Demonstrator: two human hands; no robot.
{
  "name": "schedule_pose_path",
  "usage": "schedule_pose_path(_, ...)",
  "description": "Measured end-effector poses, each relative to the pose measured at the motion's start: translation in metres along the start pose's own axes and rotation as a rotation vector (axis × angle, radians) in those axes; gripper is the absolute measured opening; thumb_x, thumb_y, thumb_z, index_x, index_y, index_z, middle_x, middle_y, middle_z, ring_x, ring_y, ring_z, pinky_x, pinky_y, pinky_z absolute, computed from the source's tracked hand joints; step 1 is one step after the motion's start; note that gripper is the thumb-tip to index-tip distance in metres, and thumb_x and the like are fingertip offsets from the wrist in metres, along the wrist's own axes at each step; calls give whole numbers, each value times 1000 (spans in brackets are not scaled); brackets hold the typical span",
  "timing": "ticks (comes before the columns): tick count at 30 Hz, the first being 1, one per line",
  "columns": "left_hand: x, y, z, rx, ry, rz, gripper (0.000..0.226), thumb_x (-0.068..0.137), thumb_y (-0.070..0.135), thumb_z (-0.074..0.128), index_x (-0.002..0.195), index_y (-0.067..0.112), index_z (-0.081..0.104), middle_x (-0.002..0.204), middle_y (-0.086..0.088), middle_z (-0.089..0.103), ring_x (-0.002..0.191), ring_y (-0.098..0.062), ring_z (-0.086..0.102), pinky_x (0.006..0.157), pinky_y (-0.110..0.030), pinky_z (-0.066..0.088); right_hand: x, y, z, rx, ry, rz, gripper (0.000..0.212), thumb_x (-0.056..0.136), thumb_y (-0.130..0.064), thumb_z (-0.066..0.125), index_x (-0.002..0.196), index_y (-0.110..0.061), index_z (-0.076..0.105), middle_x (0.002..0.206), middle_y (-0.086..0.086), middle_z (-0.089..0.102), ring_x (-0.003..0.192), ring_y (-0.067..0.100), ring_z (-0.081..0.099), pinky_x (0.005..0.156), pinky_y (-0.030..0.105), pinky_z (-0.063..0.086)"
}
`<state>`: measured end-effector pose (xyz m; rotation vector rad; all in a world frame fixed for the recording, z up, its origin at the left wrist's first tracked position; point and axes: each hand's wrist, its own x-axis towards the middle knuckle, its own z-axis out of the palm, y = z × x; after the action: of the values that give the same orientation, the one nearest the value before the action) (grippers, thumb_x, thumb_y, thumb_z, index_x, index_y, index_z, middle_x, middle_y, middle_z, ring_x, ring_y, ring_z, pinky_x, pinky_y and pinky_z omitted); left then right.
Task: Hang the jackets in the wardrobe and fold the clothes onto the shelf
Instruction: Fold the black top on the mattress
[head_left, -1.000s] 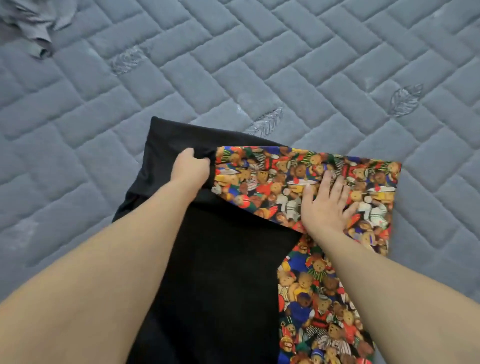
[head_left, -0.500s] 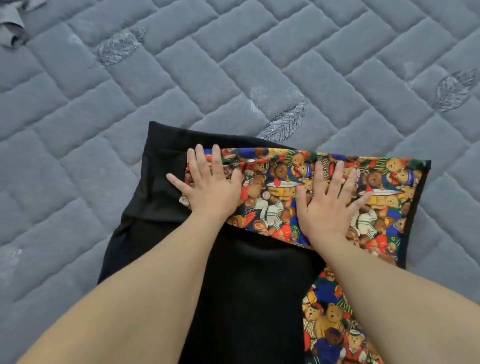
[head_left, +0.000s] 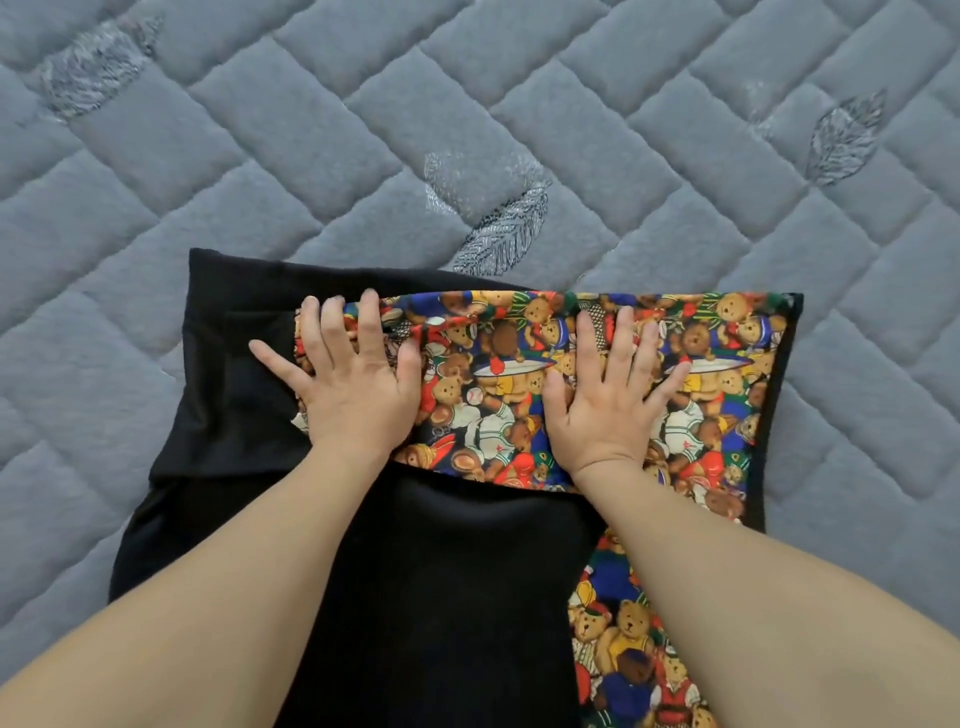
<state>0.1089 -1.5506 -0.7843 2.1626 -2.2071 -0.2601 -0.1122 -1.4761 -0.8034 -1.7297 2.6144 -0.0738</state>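
Here the left hand (head_left: 358, 384) lies flat with fingers spread, pressing the folded-over end of the black-and-teddy-print garment (head_left: 498, 395) on the grey quilted mattress (head_left: 519, 104), and the right hand (head_left: 608, 395) presses beside it the same way, gripping nothing. To crease well, sweep both palms outward and keep the edges squared.

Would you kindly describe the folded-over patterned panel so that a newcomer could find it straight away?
Start from the grey quilted mattress and find the black garment lying on it. Across its far end lies a folded band, the patterned panel, under the flat left hand and right hand. Its crowded, colourful teddy-bear print sets it apart from the plain black cloth around it.
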Motion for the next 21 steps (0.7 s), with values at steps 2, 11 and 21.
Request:
schedule_pose_path(2,9,-5,-6,0,19,28,46,98,47,33,131,16,39,132,-14,36,131,-37,28,113,-69,-1,-1,1,0,-3,14,4,66,94,-54,28,155,-33,20,164,7,10,151,33,6,113,70,2)
schedule_pose_path(11,29,-60,-45,227,67,106,33,98,41,36,108,11,46,108,-15,37,100,-34,33,96,-57,31,17,13,-39,107,6,214,66,93,-56,26,153,-30,27,164,5,15,150,27,8,114,68,-3)
schedule_pose_path(21,21,-52,-1,97,39,27,66,96,42,31,157,29,11,164,-10,7,152,-30,-2,107,-78,-4,23,23,0,13,72,286,66,94,-53,30,154,-29,20,163,8,14,151,27,8,110,73,2)
